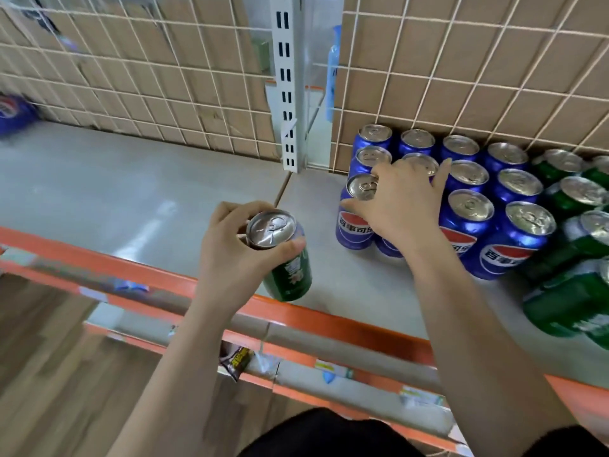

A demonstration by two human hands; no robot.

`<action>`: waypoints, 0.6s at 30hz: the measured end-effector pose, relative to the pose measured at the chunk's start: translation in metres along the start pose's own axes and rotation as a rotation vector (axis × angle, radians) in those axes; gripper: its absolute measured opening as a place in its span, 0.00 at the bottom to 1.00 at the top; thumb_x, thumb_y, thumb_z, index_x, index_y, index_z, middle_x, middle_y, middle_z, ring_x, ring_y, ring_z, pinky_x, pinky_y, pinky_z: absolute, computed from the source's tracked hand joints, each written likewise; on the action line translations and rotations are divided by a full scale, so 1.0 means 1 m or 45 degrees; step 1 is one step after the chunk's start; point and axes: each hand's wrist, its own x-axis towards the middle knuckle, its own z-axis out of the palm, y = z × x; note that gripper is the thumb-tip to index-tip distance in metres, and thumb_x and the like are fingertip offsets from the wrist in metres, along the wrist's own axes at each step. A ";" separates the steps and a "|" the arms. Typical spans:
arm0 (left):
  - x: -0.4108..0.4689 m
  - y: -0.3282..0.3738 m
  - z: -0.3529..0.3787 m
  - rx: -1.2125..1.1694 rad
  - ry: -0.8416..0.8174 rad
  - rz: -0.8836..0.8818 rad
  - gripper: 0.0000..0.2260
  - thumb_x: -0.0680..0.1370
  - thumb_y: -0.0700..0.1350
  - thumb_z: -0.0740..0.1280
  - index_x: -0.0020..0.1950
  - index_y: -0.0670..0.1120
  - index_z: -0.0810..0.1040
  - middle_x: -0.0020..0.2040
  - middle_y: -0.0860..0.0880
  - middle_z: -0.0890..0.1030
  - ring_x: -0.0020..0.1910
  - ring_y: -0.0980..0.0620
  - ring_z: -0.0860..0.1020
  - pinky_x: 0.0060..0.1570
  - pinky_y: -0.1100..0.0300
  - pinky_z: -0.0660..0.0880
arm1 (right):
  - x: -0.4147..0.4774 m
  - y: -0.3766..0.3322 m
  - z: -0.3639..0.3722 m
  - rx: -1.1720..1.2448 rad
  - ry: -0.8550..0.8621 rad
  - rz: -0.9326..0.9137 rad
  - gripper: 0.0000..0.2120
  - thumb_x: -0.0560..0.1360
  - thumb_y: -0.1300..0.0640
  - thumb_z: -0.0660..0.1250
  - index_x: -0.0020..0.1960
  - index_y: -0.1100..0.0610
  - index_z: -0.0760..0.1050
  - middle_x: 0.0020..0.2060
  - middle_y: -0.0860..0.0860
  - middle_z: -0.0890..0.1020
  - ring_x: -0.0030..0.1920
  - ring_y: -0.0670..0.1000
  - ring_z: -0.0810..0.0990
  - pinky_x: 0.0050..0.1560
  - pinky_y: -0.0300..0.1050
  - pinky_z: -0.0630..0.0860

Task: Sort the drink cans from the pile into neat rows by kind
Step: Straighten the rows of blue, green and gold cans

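Note:
My left hand [230, 249] grips a green can [290, 272] by its top, holding it upright near the shelf's front edge. My right hand [402, 199] rests on top of the blue cans, its fingers curled around the front-left blue can [354, 225] and covering the one beside it. Several blue cans [471, 206] stand upright in rows against the wire back. To their right stand several green cans [573, 199], the nearest ones partly cut off by the frame edge.
The grey shelf board [131, 192] has an orange front rail [329, 318]. A wire grid [148, 77] backed by cardboard closes the rear, with a white slotted upright post [288, 94] in the middle. A blurred blue pack [13, 113] lies at far left.

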 end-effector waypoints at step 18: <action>-0.064 0.029 0.067 -0.346 -0.449 0.035 0.28 0.65 0.41 0.78 0.60 0.55 0.73 0.48 0.58 0.80 0.48 0.63 0.78 0.47 0.66 0.74 | -0.162 0.053 -0.024 0.933 -0.339 -0.053 0.30 0.68 0.62 0.73 0.67 0.53 0.68 0.55 0.45 0.76 0.53 0.39 0.72 0.52 0.25 0.67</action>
